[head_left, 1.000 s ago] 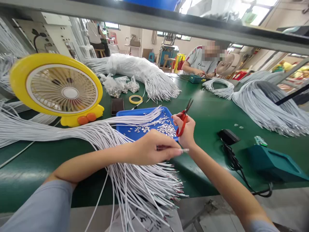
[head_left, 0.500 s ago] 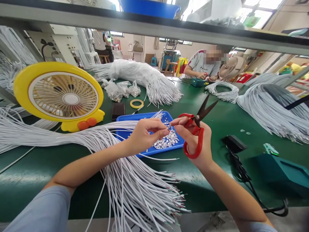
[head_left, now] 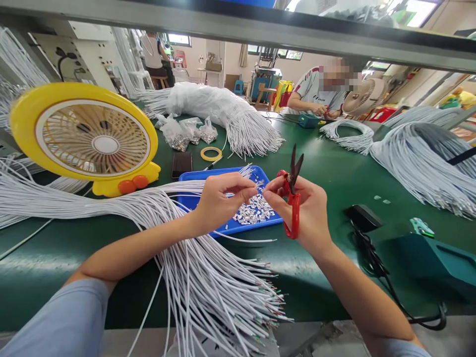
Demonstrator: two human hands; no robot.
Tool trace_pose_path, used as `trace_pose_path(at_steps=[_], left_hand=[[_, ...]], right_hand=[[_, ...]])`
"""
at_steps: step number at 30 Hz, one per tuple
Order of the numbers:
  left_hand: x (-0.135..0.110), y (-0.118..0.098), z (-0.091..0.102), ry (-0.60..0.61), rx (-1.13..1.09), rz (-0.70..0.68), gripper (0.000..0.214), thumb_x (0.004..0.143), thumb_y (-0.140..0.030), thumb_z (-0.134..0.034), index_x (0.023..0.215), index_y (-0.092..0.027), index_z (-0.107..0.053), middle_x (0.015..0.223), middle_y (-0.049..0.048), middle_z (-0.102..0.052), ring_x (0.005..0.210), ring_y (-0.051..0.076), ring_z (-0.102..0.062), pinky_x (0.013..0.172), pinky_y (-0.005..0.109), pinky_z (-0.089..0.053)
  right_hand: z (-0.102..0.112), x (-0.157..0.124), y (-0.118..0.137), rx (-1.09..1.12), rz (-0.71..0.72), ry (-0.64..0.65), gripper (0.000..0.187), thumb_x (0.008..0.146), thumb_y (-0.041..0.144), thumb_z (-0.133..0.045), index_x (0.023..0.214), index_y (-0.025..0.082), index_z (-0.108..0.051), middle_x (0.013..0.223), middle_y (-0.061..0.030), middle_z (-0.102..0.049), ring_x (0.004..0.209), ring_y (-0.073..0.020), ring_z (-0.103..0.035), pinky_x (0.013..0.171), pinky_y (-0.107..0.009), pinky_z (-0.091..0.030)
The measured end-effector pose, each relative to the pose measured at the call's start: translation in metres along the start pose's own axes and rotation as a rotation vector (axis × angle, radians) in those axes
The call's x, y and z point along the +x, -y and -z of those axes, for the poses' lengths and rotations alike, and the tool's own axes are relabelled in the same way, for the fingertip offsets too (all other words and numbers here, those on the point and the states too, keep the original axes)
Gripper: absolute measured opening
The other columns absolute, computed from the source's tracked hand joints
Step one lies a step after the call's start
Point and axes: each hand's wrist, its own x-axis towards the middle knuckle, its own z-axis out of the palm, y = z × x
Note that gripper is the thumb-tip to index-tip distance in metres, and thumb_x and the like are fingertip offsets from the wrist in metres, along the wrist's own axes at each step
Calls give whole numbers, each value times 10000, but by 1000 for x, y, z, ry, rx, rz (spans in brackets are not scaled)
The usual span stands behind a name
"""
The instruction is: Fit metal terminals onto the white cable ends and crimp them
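My right hand [head_left: 310, 210] is closed on red-handled scissors [head_left: 294, 198], whose dark blades point up and stand slightly apart. Its thumb and forefinger come together close to the left fingertips. My left hand [head_left: 223, 201] pinches a thin tip that looks like a cable end; the hand hides most of it. Both hands are above a blue tray [head_left: 238, 229] that holds many small shiny metal pieces [head_left: 255, 210]. A thick bundle of white cables [head_left: 208, 277] runs under my left forearm, its stripped ends fanning toward the table's front edge.
A yellow fan [head_left: 85, 134] stands at left. Behind the tray are a tape roll [head_left: 211, 154], a dark phone-like slab [head_left: 182, 165], bagged parts [head_left: 178, 136] and a wrapped cable bundle [head_left: 223, 106]. At right lie a black adapter [head_left: 362, 219], a teal device [head_left: 435, 263] and cable coils. A co-worker sits opposite.
The scissors have turned in my right hand, their blades now more upright and closer together. My fingertips are slightly farther apart. The view has shifted a little.
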Motion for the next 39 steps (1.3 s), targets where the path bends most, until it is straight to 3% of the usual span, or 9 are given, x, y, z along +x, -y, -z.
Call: trace_pose_path(at_steps=[7, 12, 24, 35, 39], left_hand=[[4, -4, 7, -15, -94, 51, 151, 843, -239, -650, 758, -117, -676, 615, 6, -629, 523, 75, -606, 519, 173, -525], [5, -2, 9, -7, -101, 17, 102, 859, -189, -610, 798, -126, -664, 657, 5, -612, 555, 76, -595, 537, 187, -516], [3, 1, 8, 49, -20, -136, 110, 840, -75, -581, 825, -121, -679, 701, 27, -619, 596, 79, -564, 528, 183, -473], [5, -1, 10, 75, 40, -219, 110, 819, -81, -589, 804, -130, -688, 706, 36, -648, 624, 96, -556, 553, 203, -467], [4, -3, 10, 80, 13, -235, 109, 827, -112, -593, 773, -141, -683, 648, 28, -638, 584, 96, -544, 530, 208, -458]], right_hand=[[13, 12, -10, -315, 130, -9, 125, 743, 246, -692, 745, 166, -596, 727, -2, -610, 610, -97, -460, 589, -255, -387], [12, 12, -13, -497, 226, 73, 257, 685, 284, -726, 673, 181, -491, 609, 33, -501, 555, -89, -391, 547, -248, -335], [10, 11, -8, -600, 218, 230, 279, 716, 336, -661, 641, 191, -435, 573, 32, -469, 531, -92, -368, 526, -246, -297], [11, 9, -7, -616, 186, 253, 289, 717, 382, -677, 668, 189, -467, 574, 38, -445, 527, -89, -357, 522, -249, -289], [10, 4, -3, -603, 195, 227, 356, 697, 377, -709, 621, 197, -411, 559, 43, -421, 524, -84, -326, 507, -244, -273]])
